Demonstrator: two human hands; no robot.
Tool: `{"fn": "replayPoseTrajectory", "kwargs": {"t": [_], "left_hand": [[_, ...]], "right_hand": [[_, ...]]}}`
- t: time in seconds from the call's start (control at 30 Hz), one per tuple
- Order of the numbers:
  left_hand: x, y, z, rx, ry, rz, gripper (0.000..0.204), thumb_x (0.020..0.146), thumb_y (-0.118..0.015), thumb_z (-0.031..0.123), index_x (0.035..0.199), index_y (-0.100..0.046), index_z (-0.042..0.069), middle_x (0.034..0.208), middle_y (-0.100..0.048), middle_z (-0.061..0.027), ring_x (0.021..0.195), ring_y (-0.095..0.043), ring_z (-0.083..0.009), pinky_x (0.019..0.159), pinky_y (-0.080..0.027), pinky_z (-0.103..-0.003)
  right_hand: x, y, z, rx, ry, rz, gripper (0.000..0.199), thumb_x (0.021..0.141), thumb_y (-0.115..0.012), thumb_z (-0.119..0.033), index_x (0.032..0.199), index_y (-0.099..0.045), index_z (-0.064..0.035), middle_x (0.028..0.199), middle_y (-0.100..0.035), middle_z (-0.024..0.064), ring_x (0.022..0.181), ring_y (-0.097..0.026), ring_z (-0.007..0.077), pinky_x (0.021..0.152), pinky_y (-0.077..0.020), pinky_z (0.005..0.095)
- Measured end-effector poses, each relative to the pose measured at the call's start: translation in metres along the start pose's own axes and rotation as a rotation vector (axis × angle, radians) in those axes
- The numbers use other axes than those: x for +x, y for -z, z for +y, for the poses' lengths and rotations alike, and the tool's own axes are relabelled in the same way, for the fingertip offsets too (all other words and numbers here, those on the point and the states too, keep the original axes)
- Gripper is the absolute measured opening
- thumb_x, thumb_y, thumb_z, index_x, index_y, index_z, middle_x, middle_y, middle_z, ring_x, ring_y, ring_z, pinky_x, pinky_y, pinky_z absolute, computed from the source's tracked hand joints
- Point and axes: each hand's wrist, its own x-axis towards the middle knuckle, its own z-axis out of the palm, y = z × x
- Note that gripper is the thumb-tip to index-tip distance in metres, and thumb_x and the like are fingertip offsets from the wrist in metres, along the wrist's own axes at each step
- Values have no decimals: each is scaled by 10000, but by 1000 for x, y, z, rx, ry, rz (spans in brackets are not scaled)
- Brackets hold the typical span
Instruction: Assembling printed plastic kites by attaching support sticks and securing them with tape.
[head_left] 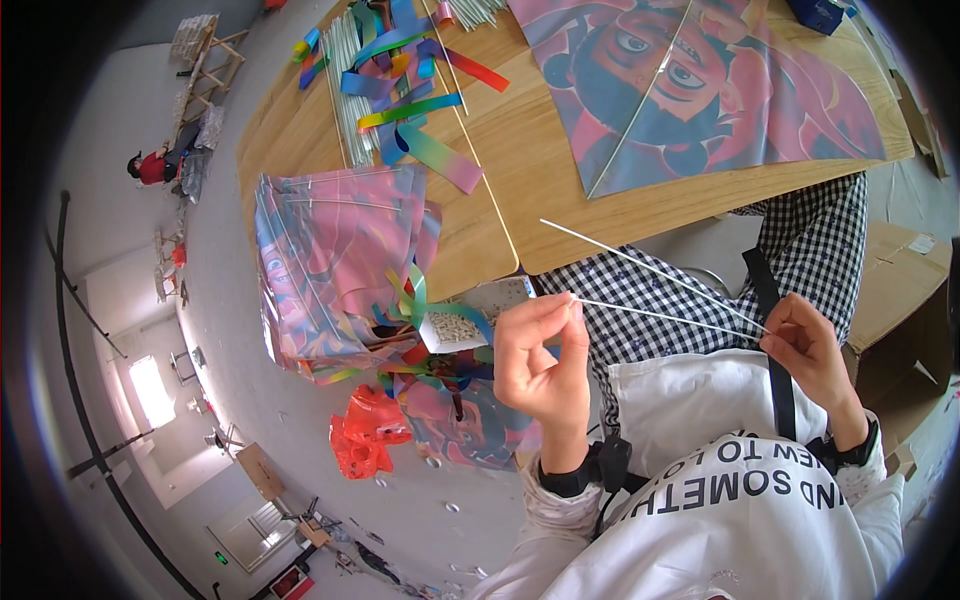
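Two thin white rods (650, 262) meet in my right hand (805, 350), which pinches them together at one end over my lap. One rod slants up toward the table edge, its far end free. The other rod (665, 317) runs across to my left hand (545, 365), whose thumb and forefinger pinch its tip; whether a small fitting sits there I cannot make out. Ahead on the table lies a printed kite sail (650, 90) in pink and blue with a large cartoon face, a white rod along its middle.
A bundle of white rods (348, 110) and rainbow ribbons (430, 155) lie on the wooden table (530, 210). Folded printed sails (340, 230) hang at its left corner beside a white box (440, 333) of small pale pieces. A red plastic bag (368, 430) is lower left; a cardboard box (895, 300) stands right.
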Motion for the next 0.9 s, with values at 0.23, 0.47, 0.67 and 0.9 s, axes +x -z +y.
{"fn": "replayPoseTrajectory", "kwargs": {"t": [0.23,0.47,0.67,0.9], "left_hand": [[-6,-2,-5,72,-104,-109,187,724,-712,-122,832,-627,5,845,-677,-125,765,-659,-221,670,-536,-295],[-17,1,-12,195,157,-572,147,752,-688,-40,885,-661,16,863,-671,-51,820,-635,-152,743,-505,-286],[4,87,-100,924,389,-22,150,809,-639,62,949,-591,35,879,-636,-83,703,-581,-225,678,-474,-353],[8,91,-138,1046,448,-82,132,832,-642,159,885,-641,38,899,-662,-123,838,-625,-322,713,-475,-406]], "right_hand": [[0,1,-1,1,15,-12,131,876,-582,78,896,-481,-3,815,-501,13,706,-502,35,628,-437,178],[10,-3,2,-75,36,5,137,868,-592,71,872,-480,-7,772,-490,-3,662,-462,18,556,-373,170],[8,3,3,-267,56,86,123,861,-593,62,861,-489,-4,741,-510,4,620,-455,24,531,-346,174],[6,-2,0,-273,39,28,113,859,-592,66,871,-495,10,751,-539,28,647,-502,47,576,-410,186]]}}
